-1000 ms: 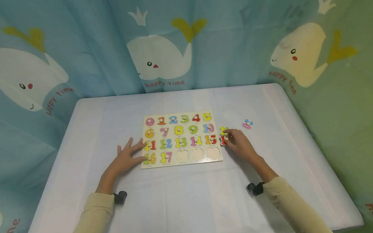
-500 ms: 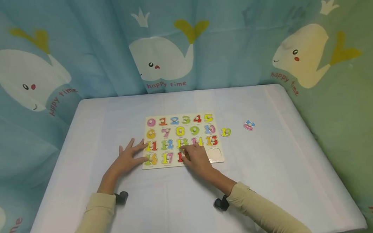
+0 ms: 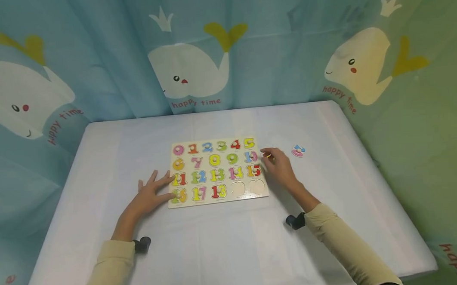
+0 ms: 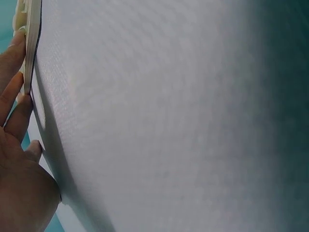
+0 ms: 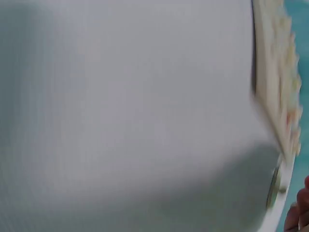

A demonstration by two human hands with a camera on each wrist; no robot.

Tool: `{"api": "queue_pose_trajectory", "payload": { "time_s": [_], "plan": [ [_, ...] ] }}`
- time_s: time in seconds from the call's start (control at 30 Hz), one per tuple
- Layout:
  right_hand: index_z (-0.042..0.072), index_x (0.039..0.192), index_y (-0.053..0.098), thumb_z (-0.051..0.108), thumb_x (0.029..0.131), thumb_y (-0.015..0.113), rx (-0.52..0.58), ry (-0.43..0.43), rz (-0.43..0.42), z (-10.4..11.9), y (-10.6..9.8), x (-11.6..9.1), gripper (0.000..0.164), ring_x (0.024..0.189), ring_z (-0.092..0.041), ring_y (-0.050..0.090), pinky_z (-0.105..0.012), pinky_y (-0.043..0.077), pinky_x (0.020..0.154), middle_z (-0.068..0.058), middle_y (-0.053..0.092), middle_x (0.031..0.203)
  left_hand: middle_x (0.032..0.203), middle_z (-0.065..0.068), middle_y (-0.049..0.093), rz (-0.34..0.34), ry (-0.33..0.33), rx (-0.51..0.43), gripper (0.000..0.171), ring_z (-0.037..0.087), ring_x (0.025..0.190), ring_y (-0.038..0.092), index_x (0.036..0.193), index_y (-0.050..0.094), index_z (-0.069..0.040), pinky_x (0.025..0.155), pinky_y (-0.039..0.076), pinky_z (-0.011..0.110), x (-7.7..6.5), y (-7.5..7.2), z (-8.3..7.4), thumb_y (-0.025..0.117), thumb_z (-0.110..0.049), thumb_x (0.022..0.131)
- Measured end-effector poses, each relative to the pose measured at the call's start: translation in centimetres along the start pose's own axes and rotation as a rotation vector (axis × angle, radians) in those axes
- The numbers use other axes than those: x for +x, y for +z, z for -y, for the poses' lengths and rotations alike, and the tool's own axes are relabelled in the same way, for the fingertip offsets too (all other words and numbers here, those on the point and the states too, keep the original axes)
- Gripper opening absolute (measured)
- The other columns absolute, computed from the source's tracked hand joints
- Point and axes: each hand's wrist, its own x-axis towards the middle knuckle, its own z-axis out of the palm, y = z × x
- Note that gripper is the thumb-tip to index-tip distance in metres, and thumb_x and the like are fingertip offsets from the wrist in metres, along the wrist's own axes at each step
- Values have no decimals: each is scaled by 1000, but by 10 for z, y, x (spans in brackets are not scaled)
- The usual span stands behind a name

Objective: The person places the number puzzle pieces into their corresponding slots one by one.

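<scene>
A wooden number puzzle board (image 3: pixel 200 203) lies mid-table in the head view. Knobbed number pieces fill most of it; two recesses in its bottom row are bare. The left hand (image 3: pixel 148 198) spreads its fingers over the board's left edge, touching it near 11 and 16. Beside the right edge, the right hand (image 3: pixel 280 167) has bent fingers at the number 19 piece, mostly hidden in the head view. In the blurred right wrist view, a small piece (image 5: pixel 273 188) appears apart from visible fingertips (image 5: pixel 303 200); whether the hand pinches it is unclear.
A pink and blue number piece (image 3: pixel 298 151) lies on the white tabletop (image 3: pixel 218 246), right of the right hand. A whale-print curtain (image 3: pixel 123 57) hangs behind the table. A dark wrist camera (image 3: pixel 296 221) sits below the right hand.
The right hand picked up the red-and-green 18 piece, set it into the bottom row, and moved back right to the 19 piece. The left hand stays on the board's left edge.
</scene>
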Motion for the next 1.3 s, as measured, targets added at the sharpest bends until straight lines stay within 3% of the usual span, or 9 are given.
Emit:
{"api": "queue_pose_trajectory", "payload": {
  "time_s": [0.2,0.37,0.47,0.63,0.7,0.83,0.93,1.1,1.3],
  "plan": [
    [-1,123,57,4,87,64,-140,94,199,-26,-21,10,37,96,-28,52,-42,44,85,-16,60,107,151,8,29,8,4,-18,66,37,141,0,138,48,-11,102,-20,58,-1,3,2,67,-44,84],
    [2,121,57,4,90,62,-134,80,158,-25,-16,1,32,91,-24,53,-38,47,78,-12,61,101,150,8,29,4,13,-11,66,37,141,1,138,49,-11,102,-19,58,0,2,1,67,-44,84],
    [2,120,58,5,89,63,-62,-13,202,-7,-10,-8,32,90,-24,53,-38,46,77,-8,62,95,150,6,29,2,15,-7,66,36,141,0,138,48,-12,103,-19,58,3,1,-1,66,-46,84],
    [7,118,61,11,86,68,-80,-156,412,24,14,-26,33,88,-17,52,-38,39,79,8,62,87,150,6,28,7,8,-10,68,35,141,-1,139,48,-12,104,-19,57,6,0,-2,67,-47,83],
    [9,117,62,12,84,70,-111,-170,413,29,24,-32,34,86,-13,51,-37,38,78,13,60,83,151,7,28,12,-3,-6,69,35,141,-1,139,48,-12,103,-19,57,5,0,-2,67,-47,83],
    [7,112,64,8,81,72,-42,-177,333,31,35,-39,33,84,-12,54,-36,44,81,10,62,82,150,8,28,7,-23,-3,68,36,141,-1,138,48,-11,103,-19,57,1,0,1,67,-46,83],
    [5,111,63,7,80,73,40,-191,293,28,34,-43,33,89,-14,59,-40,43,87,6,66,86,150,8,30,2,-17,-12,66,37,141,0,137,49,-11,103,-19,57,0,0,1,68,-43,83],
    [5,109,63,7,79,76,163,-124,252,26,28,-45,33,91,-15,61,-42,43,88,7,67,88,150,9,29,14,1,-18,67,37,141,0,138,49,-10,103,-18,58,1,2,-2,67,-44,84],
    [10,107,65,14,78,77,22,-158,300,30,43,-41,31,89,-12,53,-37,38,81,10,66,89,150,9,29,3,-7,-10,68,37,141,0,138,49,-11,103,-19,57,1,0,0,67,-45,83]
  ]
}}
